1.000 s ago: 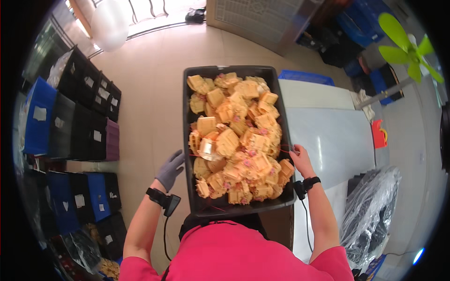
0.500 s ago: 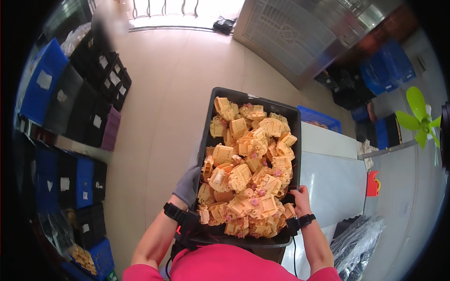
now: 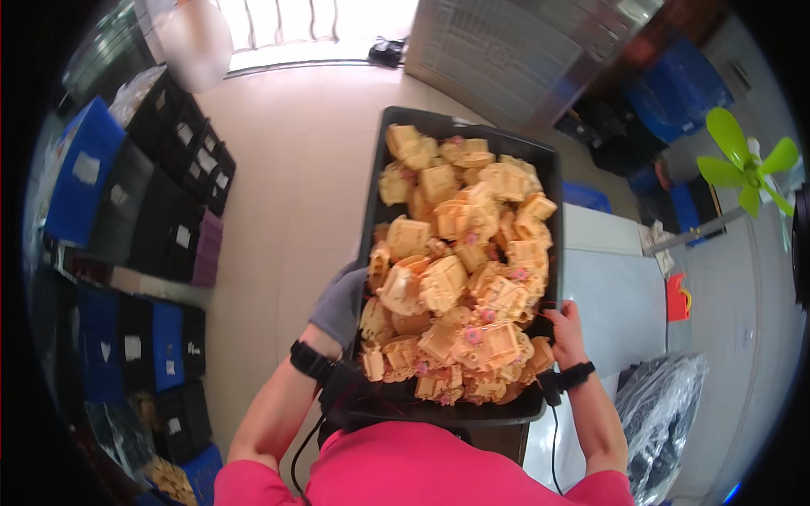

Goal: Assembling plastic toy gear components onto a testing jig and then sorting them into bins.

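A black plastic crate [image 3: 462, 415] is held in front of my body, heaped with pale yellow moulded plastic parts [image 3: 444, 284]. Small pink pieces and thin red wires show among the parts. My left hand [image 3: 339, 305], in a grey glove, grips the crate's left side; its fingers are partly hidden by the wall. On the right side my bare right hand [image 3: 564, 331] is closed round the rim, thumb near the top edge. Both wrists wear black straps with small devices and cables.
Stacked black and blue crates [image 3: 139, 221] line the left wall. To the right are a grey-topped table [image 3: 616, 295], a green fan [image 3: 749, 164] and a plastic-wrapped bundle [image 3: 662, 413]. A large metal-framed panel [image 3: 498, 55] stands ahead, beyond the tiled floor [image 3: 287, 169].
The crate has moved forward and slightly right, both hands still holding it. The view has shifted, so more of the crate stacks shows on the left.
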Available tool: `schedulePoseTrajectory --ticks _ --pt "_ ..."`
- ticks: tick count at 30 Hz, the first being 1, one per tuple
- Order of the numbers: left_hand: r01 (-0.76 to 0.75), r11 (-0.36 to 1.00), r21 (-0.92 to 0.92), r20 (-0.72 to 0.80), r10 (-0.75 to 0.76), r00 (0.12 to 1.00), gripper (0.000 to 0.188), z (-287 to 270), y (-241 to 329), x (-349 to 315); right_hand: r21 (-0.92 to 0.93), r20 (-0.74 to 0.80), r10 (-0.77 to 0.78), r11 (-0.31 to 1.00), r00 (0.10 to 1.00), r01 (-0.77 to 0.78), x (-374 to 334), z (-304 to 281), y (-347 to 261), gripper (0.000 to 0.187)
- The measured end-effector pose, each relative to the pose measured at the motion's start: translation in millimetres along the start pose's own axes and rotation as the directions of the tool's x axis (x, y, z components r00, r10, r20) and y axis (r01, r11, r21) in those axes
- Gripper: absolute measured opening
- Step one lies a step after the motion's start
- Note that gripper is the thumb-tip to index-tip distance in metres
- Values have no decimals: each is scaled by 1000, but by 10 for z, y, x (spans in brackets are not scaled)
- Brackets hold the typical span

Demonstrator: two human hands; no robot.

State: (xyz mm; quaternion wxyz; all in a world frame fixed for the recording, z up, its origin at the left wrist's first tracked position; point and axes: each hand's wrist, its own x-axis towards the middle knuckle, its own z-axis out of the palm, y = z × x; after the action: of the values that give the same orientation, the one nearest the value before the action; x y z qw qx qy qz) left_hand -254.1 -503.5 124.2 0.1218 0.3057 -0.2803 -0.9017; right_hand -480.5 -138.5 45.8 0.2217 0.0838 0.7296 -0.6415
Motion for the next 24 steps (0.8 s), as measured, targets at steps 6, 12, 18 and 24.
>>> schedulePoseTrajectory --ticks 6,12,18,24 --pt "-40 996 76 -59 45 997 27 -484 -258 518 -63 10 -64 996 998 65 -195 -30 -58 18" --pt "191 967 167 -36 -188 982 35 -270 -70 787 -44 -142 21 999 990 -27 -418 -132 35 20" --pt "287 933 219 -17 -290 957 36 -268 -3 1024 -71 -236 44 996 971 -62 -556 -231 238 19" --pt "322 906 276 68 -353 933 40 -352 -27 1132 -284 -388 16 949 921 -137 -669 -85 9 20"
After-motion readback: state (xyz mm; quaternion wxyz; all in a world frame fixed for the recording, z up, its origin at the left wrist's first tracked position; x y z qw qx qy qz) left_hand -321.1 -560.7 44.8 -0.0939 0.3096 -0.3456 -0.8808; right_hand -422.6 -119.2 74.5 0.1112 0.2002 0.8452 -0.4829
